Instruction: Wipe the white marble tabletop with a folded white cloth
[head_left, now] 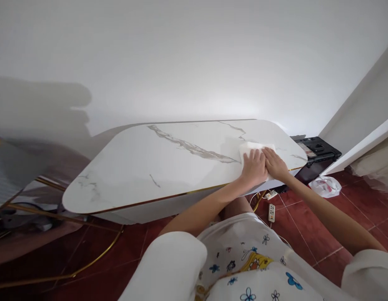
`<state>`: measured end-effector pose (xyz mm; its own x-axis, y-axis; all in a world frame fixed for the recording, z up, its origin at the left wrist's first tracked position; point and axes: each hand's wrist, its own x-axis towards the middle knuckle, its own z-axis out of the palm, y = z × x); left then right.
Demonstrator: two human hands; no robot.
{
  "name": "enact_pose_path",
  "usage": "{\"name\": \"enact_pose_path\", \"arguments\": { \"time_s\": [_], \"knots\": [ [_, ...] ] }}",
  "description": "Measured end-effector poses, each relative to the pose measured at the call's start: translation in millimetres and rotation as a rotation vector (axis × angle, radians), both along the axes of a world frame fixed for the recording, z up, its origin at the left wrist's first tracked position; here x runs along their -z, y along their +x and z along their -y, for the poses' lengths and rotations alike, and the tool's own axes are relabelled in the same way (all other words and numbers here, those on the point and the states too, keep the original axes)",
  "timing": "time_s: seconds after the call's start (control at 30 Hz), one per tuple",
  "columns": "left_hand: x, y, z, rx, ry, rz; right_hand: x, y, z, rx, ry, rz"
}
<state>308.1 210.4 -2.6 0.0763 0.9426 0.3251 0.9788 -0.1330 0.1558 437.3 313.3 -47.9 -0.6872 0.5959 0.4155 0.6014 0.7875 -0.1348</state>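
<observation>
A white marble-look table with grey veins and a gold rim stretches across the middle of the view. Near its right end lies a white cloth. My left hand presses flat on the cloth, fingers together and stretched out. My right hand lies beside it, also flat on the cloth, touching the left hand. Most of the cloth is hidden under both hands.
A plain white wall stands behind the table. A black device sits past the table's right end. On the red tiled floor lie a power strip and a white plastic bag. Gold metal legs curve at the left.
</observation>
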Motion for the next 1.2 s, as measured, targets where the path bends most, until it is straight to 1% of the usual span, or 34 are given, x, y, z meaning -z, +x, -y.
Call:
{"name": "enact_pose_path", "arguments": {
  "time_s": [0.1, 0.17, 0.3, 0.4, 0.47, 0.53, 0.7, 0.83, 0.93, 1.0, 1.1, 1.2],
  "knots": [
    [2.9, -39, 27, -0.062, 0.007, -0.019, -4.8, -49, 33, 0.036, -0.039, -0.029],
    [5.4, -65, 46, -0.085, 0.005, -0.030, -11.5, -81, 58, 0.068, -0.075, -0.024],
    [7.9, -119, 85, -0.207, -0.009, -0.054, -28.8, -146, 102, 0.037, -0.178, 0.045],
    [7.8, -159, 115, -0.349, -0.027, -0.058, -36.6, -197, 127, -0.050, -0.224, 0.075],
    [7.5, -184, 135, -0.437, -0.049, -0.059, -37.4, -229, 142, -0.130, -0.226, 0.070],
    [7.9, -207, 155, -0.497, -0.046, -0.068, -35.5, -258, 158, -0.201, -0.248, 0.036],
    [12.7, -261, 206, -0.575, -0.006, -0.092, -28.0, -320, 200, -0.338, -0.328, -0.016],
    [15.4, -303, 236, -0.626, -0.007, -0.116, -27.1, -366, 223, -0.460, -0.348, -0.044],
    [14.5, -331, 246, -0.681, -0.015, -0.130, -30.0, -400, 230, -0.516, -0.344, -0.012],
    [12.4, -348, 245, -0.726, -0.014, -0.129, -31.9, -421, 228, -0.546, -0.345, -0.006],
    [8.6, -369, 234, -0.773, -0.018, -0.127, -32.8, -448, 216, -0.586, -0.352, -0.038],
    [6.1, -389, 212, -0.787, -0.028, -0.124, -32.2, -470, 195, -0.590, -0.350, -0.053]
  ]
}}
